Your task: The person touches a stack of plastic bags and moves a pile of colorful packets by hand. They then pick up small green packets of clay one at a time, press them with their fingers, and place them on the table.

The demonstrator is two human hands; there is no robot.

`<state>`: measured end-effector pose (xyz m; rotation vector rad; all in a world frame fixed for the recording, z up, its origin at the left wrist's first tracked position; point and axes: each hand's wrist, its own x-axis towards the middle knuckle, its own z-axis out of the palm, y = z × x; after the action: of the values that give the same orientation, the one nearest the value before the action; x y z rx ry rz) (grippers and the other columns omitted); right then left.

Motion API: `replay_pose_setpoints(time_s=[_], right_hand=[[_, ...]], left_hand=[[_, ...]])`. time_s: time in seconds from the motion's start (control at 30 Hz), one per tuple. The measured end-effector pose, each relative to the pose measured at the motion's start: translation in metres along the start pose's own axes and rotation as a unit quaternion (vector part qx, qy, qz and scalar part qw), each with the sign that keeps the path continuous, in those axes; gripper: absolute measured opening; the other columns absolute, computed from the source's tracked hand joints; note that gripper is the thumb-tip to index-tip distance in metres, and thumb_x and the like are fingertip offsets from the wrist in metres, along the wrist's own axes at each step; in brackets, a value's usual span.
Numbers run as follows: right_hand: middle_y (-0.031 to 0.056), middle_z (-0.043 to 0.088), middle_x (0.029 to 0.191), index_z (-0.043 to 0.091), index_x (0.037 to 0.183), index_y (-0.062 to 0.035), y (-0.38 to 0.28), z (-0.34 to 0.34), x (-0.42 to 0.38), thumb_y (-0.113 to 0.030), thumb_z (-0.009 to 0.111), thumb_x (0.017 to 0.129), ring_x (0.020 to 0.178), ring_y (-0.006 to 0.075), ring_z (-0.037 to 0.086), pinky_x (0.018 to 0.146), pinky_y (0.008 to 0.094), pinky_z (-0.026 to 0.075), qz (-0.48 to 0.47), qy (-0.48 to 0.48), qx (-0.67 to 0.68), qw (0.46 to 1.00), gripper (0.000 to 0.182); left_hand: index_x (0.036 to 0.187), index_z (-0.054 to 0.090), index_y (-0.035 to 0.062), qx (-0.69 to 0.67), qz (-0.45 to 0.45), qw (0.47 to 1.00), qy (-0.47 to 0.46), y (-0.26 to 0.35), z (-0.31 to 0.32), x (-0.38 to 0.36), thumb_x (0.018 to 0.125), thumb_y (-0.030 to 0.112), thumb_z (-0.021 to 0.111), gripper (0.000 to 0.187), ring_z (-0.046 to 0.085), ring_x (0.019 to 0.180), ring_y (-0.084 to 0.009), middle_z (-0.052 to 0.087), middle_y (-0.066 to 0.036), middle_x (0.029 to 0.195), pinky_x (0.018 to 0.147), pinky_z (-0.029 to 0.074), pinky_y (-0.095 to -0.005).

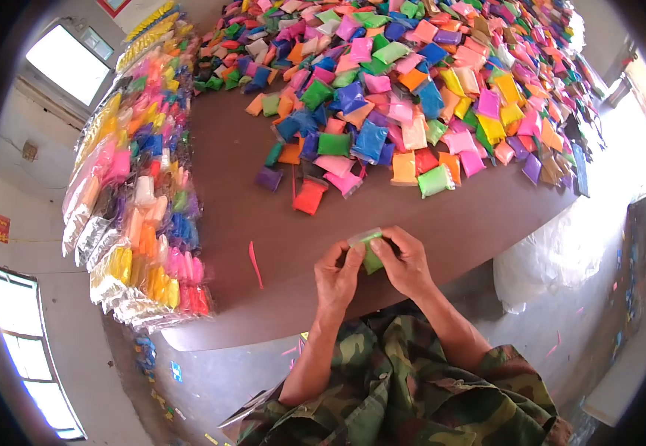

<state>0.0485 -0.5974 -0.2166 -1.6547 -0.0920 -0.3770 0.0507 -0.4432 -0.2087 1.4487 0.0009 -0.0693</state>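
Between my two hands, near the table's front edge, is a small green packet [373, 260] with a clear upper edge. My left hand [340, 273] pinches its left side, thumb up against the film. On the right side, my right hand [403, 262] grips the same packet between thumb and fingers. Beyond my hands lies a large heap of small coloured packets [371, 141]. Nearest to them in the heap are a light green packet [436, 181] and a red packet [309, 197].
Stacked clear bags of coloured packets [144, 245] line the left side of the brown table [226, 186]. A thin pink strip [254, 265] lies on the tabletop. White plastic sheeting [546, 260] hangs by the right edge. Scraps litter the floor.
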Motion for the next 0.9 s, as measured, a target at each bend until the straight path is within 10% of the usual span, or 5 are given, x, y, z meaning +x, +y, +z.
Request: replay_pose_setpoints(time_s=[0.33, 0.57, 0.67, 0.9], right_hand=[[0.0160, 0.070, 0.090, 0.069, 0.106, -0.0020, -0.006, -0.008, -0.002, -0.016, 0.072, 0.100, 0.075, 0.0347, 0.068, 0.067, 0.0418, 0.052, 0.006, -0.080, -0.027, 0.996, 0.015], [0.0167, 0.067, 0.085, 0.069, 0.104, -0.0017, -0.014, -0.011, -0.002, -0.016, 0.072, 0.099, 0.072, 0.0386, 0.063, 0.065, 0.0431, 0.050, 0.036, -0.120, -0.022, 0.992, 0.015], [0.0117, 0.062, 0.080, 0.069, 0.103, -0.0011, -0.020, -0.012, -0.001, -0.023, 0.071, 0.102, 0.067, 0.0222, 0.059, 0.062, 0.0365, 0.048, 0.046, -0.122, -0.017, 0.991, 0.022], [0.0146, 0.062, 0.078, 0.068, 0.097, -0.0021, -0.007, -0.011, -0.003, -0.023, 0.070, 0.102, 0.066, 0.0326, 0.058, 0.060, 0.0415, 0.046, -0.012, -0.122, -0.035, 0.992, 0.021]], left_hand=[[0.105, 0.075, 0.0007, -0.035, -0.016, 0.998, 0.052, 0.015, 0.005, 0.000, 0.102, 0.021, 0.077, 0.021, 0.056, 0.077, -0.0035, 0.068, 0.004, 0.086, 0.070, 0.045, -0.0224], [0.100, 0.078, 0.0030, 0.036, -0.006, 0.999, 0.022, 0.016, -0.007, 0.000, 0.099, 0.028, 0.081, 0.025, 0.052, 0.075, -0.0026, 0.066, 0.006, 0.081, 0.067, 0.040, -0.0223], [0.100, 0.077, 0.0030, 0.028, 0.034, 0.998, 0.041, 0.006, -0.011, 0.002, 0.098, 0.029, 0.082, 0.026, 0.051, 0.074, -0.0022, 0.066, 0.007, 0.082, 0.066, 0.040, -0.0224], [0.099, 0.076, 0.0030, 0.035, -0.029, 0.999, 0.019, 0.022, -0.011, 0.001, 0.097, 0.028, 0.083, 0.026, 0.050, 0.073, -0.0022, 0.064, 0.007, 0.080, 0.065, 0.038, -0.0223]])
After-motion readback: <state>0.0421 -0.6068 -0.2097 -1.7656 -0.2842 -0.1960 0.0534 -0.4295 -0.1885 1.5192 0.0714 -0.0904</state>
